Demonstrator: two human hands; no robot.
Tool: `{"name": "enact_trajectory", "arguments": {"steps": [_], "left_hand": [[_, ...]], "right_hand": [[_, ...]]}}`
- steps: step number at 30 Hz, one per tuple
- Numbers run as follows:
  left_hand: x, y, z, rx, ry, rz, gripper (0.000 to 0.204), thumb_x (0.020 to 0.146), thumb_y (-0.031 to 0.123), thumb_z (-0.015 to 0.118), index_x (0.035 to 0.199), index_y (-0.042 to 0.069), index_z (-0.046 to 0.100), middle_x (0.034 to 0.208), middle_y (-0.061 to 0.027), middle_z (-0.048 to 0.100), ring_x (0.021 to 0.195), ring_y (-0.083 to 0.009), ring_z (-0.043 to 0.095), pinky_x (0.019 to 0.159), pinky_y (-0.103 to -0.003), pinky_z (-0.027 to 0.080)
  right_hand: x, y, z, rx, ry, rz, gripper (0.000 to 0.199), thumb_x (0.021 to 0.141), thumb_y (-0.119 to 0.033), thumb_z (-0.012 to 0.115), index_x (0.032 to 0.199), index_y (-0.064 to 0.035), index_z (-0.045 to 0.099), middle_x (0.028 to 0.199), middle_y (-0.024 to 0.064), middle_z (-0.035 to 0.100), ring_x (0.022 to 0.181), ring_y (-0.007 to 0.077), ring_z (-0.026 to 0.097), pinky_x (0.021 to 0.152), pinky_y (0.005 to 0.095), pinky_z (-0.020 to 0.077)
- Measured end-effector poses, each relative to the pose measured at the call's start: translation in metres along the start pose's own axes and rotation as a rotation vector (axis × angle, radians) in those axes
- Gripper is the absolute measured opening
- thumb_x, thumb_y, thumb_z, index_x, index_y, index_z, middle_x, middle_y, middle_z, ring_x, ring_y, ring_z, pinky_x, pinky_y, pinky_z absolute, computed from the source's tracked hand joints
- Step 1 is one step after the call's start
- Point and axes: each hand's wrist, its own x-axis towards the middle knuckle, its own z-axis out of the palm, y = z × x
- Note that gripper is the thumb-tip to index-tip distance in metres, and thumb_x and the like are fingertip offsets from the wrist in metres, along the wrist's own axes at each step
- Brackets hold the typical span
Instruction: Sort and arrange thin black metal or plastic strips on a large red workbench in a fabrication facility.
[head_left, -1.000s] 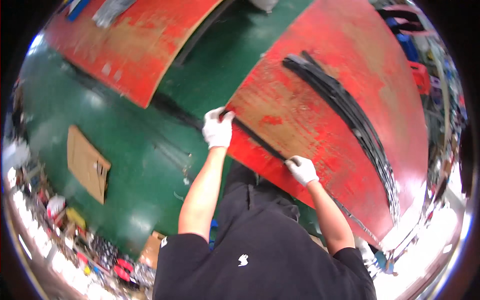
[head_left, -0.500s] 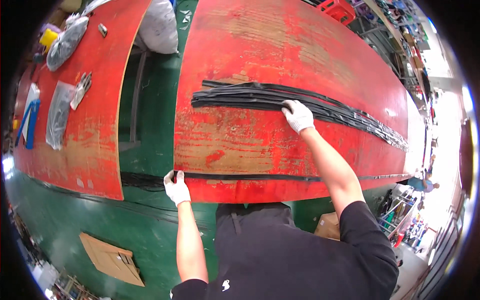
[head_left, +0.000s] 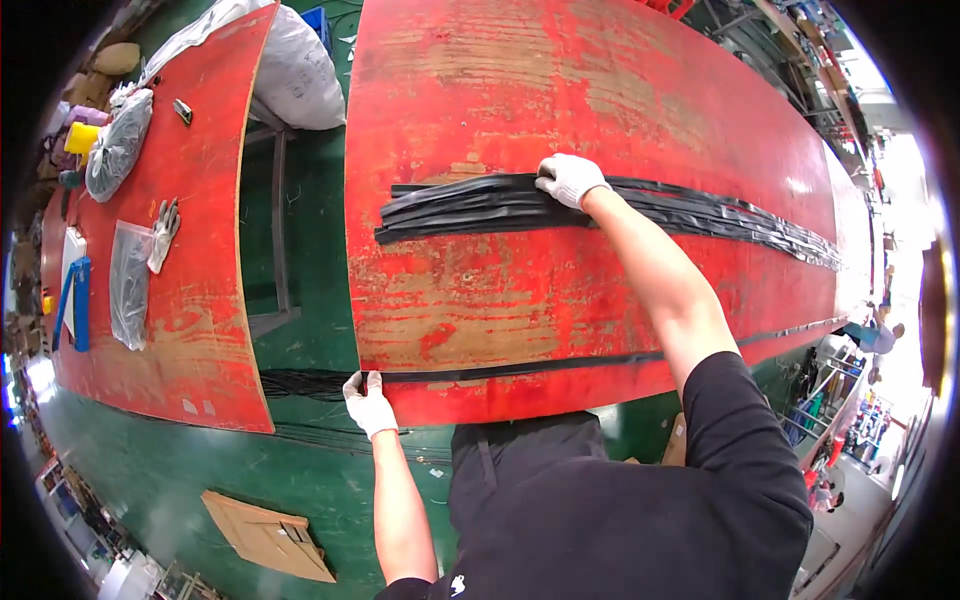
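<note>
My left hand [head_left: 370, 402], in a white glove, pinches the end of a single long black strip [head_left: 520, 367] at the left edge of the red table. That strip runs along the table's near side to the far right. Farther back lies a bundle of flat black strips [head_left: 465, 212], stretching off to the right in loose layers. My right hand [head_left: 572, 180], also gloved in white, is over the bundle's far side, its fingers curled round an upper strip there. The hand hides the strip between its fingertips.
The worn red table [head_left: 430, 310] faces a second red table [head_left: 190, 330] across a gap at the left. That one holds a plastic bag [head_left: 131, 285], a pair of gloves [head_left: 164, 235] and a blue tool [head_left: 75, 300]. Flattened cardboard [head_left: 265, 535] lies on the green floor.
My right hand has moved from the bundle's near side to its far side and closed on an upper strip. The left hand keeps its pinch at the table edge. The whole view has shifted slightly.
</note>
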Motion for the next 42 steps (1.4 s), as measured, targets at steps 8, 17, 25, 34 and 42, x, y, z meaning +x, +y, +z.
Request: {"name": "enact_trajectory", "arguments": {"steps": [8, 17, 25, 34, 42], "left_hand": [[0.001, -0.007, 0.000, -0.030, 0.008, 0.004, 0.030, 0.100, 0.008, 0.081, 0.124, 0.000, 0.064, 0.116, -0.0068, 0.068, 0.103, -0.0167, 0.064, 0.097, -0.031, 0.055], [0.000, 0.003, 0.000, -0.087, -0.008, -0.036, 0.031, 0.099, 0.010, 0.082, 0.123, 0.000, 0.065, 0.115, -0.0071, 0.068, 0.103, -0.0164, 0.063, 0.096, -0.031, 0.055], [0.002, -0.004, -0.002, -0.011, -0.014, -0.014, 0.031, 0.100, 0.011, 0.081, 0.123, 0.000, 0.064, 0.116, -0.0067, 0.068, 0.104, -0.0164, 0.063, 0.098, -0.032, 0.054], [0.002, -0.003, 0.001, -0.087, -0.010, -0.038, 0.032, 0.099, 0.007, 0.082, 0.124, 0.001, 0.064, 0.117, -0.0068, 0.066, 0.105, -0.0166, 0.063, 0.096, -0.030, 0.056], [0.007, -0.015, -0.003, -0.001, -0.010, 0.033, 0.031, 0.100, 0.007, 0.080, 0.124, 0.000, 0.063, 0.116, -0.0065, 0.067, 0.104, -0.0162, 0.063, 0.095, -0.030, 0.056]], "right_hand": [[0.006, -0.002, 0.008, -0.014, 0.165, 0.014, 0.044, 0.098, -0.048, 0.071, 0.129, -0.0161, 0.069, 0.125, 0.0149, 0.073, 0.117, 0.0343, 0.071, 0.101, 0.0469, 0.0558], [0.013, -0.003, 0.011, -0.023, 0.371, 0.080, 0.047, 0.094, -0.049, 0.077, 0.126, -0.0147, 0.068, 0.121, 0.0135, 0.072, 0.116, 0.0356, 0.070, 0.097, 0.0482, 0.0569], [-0.032, -0.025, 0.024, -0.047, 0.132, -0.226, 0.052, 0.089, -0.055, 0.080, 0.123, -0.0158, 0.073, 0.110, 0.0127, 0.071, 0.106, 0.0358, 0.070, 0.093, 0.0485, 0.0566], [-0.021, -0.021, 0.037, -0.110, 0.227, -0.314, 0.029, 0.093, -0.038, 0.075, 0.109, -0.0142, 0.075, 0.103, 0.0110, 0.073, 0.096, 0.0356, 0.072, 0.087, 0.0486, 0.0571], [-0.001, -0.008, 0.003, 0.158, -0.111, -0.296, 0.047, 0.094, -0.043, 0.074, 0.130, -0.0123, 0.074, 0.123, 0.0155, 0.076, 0.112, 0.0391, 0.071, 0.099, 0.0479, 0.0557]]}}
